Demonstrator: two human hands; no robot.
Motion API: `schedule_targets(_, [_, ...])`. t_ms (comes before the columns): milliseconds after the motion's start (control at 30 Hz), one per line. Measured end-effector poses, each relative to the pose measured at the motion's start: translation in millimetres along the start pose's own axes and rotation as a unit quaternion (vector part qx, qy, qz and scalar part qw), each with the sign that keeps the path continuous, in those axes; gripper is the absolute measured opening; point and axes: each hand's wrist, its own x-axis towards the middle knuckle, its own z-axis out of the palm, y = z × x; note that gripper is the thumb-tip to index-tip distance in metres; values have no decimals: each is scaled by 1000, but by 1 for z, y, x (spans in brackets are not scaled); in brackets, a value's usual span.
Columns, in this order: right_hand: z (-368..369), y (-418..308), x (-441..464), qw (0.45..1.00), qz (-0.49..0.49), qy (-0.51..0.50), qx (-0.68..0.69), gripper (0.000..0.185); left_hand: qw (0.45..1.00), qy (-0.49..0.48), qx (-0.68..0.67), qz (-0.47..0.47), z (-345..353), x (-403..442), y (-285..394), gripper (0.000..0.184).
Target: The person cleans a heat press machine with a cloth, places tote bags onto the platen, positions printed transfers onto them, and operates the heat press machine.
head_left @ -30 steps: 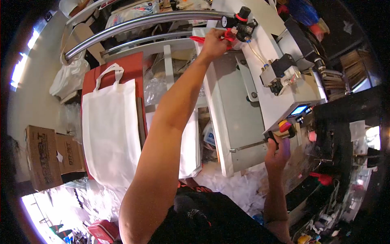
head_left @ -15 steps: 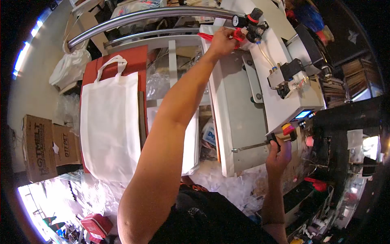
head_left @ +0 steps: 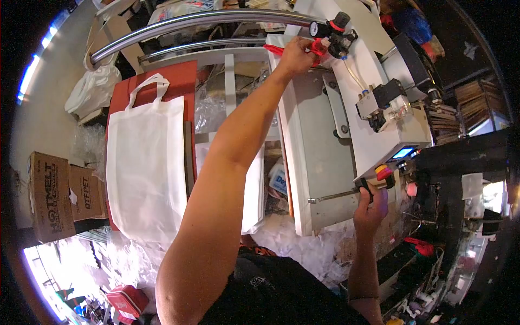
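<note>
At the far end of a white heat press (head_left: 325, 146), my left hand (head_left: 297, 58) is closed on a piece of red cloth (head_left: 319, 47), which shows on both sides of it. What lies under the cloth is hidden. My right hand (head_left: 370, 210) grips a black knob (head_left: 364, 187) at the near corner of the press head, just below a red and yellow button (head_left: 384, 172). To my left, a white tote bag (head_left: 146, 168) lies flat on a red pad (head_left: 122, 97), its handle loop at the far end.
Two chrome rails (head_left: 206, 19) cross behind the press. A pressure gauge (head_left: 315, 28), an air valve (head_left: 379, 105) and a lit display (head_left: 404, 152) sit on the press head. Cardboard boxes (head_left: 53, 197) stand at left. White scraps (head_left: 292, 244) lie below the table.
</note>
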Motion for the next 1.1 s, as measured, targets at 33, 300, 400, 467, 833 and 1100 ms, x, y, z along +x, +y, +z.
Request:
schedule_targets(33, [0,-1,1,1000,-8,1,-3,13,1000,0,0,0,0,0,-1,30])
schedule_targets(300, [0,0,0,1000,-15,3,-16,14,1000,6,14,-13,-1,-2,6,34])
schedule_targets(400, [1,2,0,999,-25,11,-20,13,999,-1,-2,-43,-3,0,7,42])
schedule_targets(467, [1,3,-1,999,-28,8,-22,13,1000,1,1,-28,-3,0,4,42])
schedule_targets(833, [-1,-1,1,1000,-24,8,-12,15,988,-33,19,-149,-30,-24,-14,40])
schedule_targets(1100, [0,6,-3,999,-31,16,-8,17,861,-36,-476,-173,-90,-72,7,42])
